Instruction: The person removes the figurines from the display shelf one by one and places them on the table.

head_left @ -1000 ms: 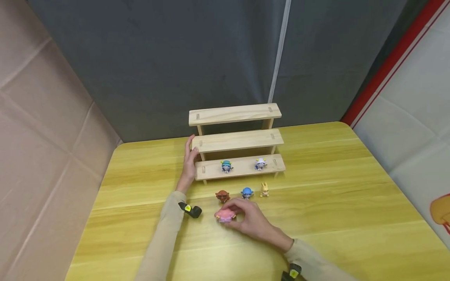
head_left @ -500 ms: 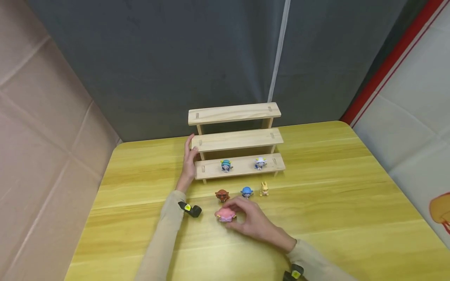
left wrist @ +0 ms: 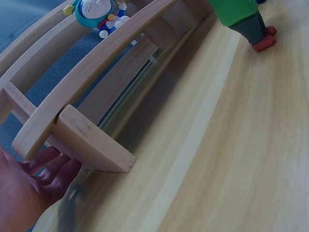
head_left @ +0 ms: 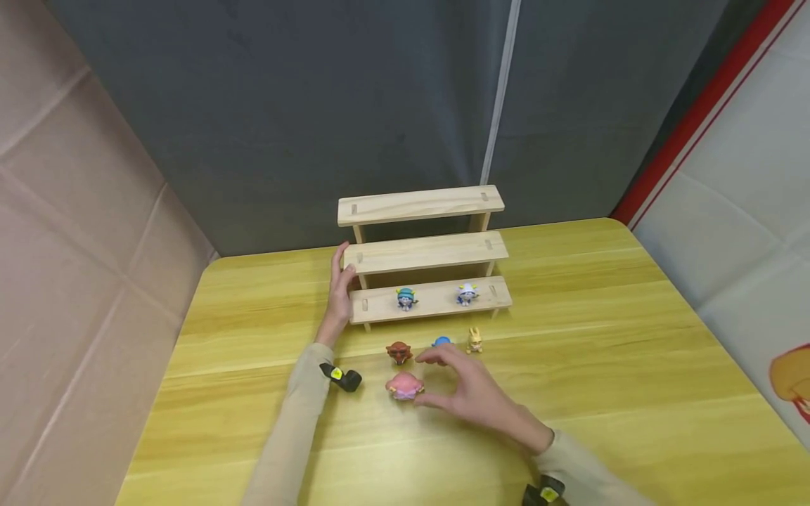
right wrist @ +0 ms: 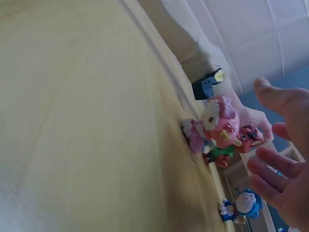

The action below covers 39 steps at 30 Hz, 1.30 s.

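Observation:
My left hand (head_left: 339, 299) grips the left end of a three-tier wooden display shelf (head_left: 420, 206), its thumb near the middle board; bent fingers show beside a leg in the left wrist view. My right hand (head_left: 477, 390) holds nothing, thumb and fingers spread just right of a pink figurine (head_left: 405, 385) standing on the table. Behind that stands a brown-red figurine (head_left: 399, 353). A blue-headed figurine (head_left: 442, 341) is partly hidden by my right hand, with a yellow rabbit-eared figurine (head_left: 474, 341) to its right. The bottom board bears a teal-hatted figurine (head_left: 406, 299) and a white-hatted one (head_left: 467, 294).
The yellow wood-grain table (head_left: 601, 337) extends to both sides of the shelf. A dark grey curtain (head_left: 285, 126) hangs behind it. Pale panels (head_left: 82, 232) flank the table. Black cameras sit on both wrists.
My right hand has let go of the pink figurine and drawn slightly to the right, thumb and fingers spreading apart. The figurine stays on the table. My left hand keeps its place on the shelf.

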{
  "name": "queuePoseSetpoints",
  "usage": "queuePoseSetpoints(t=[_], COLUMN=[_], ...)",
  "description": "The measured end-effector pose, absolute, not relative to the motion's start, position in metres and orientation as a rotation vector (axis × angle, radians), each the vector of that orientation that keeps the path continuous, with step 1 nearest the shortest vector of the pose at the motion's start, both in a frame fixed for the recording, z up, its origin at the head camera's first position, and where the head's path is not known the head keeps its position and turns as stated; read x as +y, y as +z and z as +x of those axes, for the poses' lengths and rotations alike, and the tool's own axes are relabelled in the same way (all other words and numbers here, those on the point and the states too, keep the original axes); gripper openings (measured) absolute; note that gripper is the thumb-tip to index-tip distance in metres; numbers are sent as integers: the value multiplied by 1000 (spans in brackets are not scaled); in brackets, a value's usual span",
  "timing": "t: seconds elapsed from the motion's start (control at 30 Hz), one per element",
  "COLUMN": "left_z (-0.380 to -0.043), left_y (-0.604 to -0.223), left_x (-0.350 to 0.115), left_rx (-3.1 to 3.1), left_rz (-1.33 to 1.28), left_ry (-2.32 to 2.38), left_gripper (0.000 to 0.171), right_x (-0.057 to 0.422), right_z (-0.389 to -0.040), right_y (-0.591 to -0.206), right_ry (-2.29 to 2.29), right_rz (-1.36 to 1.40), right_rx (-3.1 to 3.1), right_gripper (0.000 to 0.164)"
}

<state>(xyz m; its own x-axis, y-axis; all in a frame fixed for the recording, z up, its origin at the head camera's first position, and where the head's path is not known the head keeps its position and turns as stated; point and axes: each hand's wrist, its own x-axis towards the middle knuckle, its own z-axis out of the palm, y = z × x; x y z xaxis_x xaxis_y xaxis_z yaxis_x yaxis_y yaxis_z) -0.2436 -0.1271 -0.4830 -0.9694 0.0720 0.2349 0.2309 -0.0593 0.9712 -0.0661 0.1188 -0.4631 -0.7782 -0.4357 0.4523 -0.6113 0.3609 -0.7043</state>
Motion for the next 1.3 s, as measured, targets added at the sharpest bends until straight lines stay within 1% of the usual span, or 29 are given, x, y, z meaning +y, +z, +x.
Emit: queuePoseSetpoints(t=[0.13, 0.47, 0.77, 1.03, 1.3], left_z=[-243, -244, -246, -246, -245], left_y=[-482, -485, -486, -488, -487], left_x=[-127, -129, -128, -128, -127], left_rx=[-2087, -2092, -2064, -2063, -2057], left_rz=[-342, -358, -360, -364, -360], left_ry=[-2169, -2173, -2175, -2161, -2172], left_gripper=[60, 60, 59, 60, 60], right_x=[125, 140, 155, 166, 174], right_z=[-70, -84, -103, -112, -120], right_y=[-457, -444, -443, -435, -437], right_ry=[1362, 1357, 1357, 1347, 1357], right_rz=[888, 700, 659, 506, 426], right_rx=[-2448, -2422, -2295, -2276, -2294], right_gripper=[57, 44, 47, 46, 51])
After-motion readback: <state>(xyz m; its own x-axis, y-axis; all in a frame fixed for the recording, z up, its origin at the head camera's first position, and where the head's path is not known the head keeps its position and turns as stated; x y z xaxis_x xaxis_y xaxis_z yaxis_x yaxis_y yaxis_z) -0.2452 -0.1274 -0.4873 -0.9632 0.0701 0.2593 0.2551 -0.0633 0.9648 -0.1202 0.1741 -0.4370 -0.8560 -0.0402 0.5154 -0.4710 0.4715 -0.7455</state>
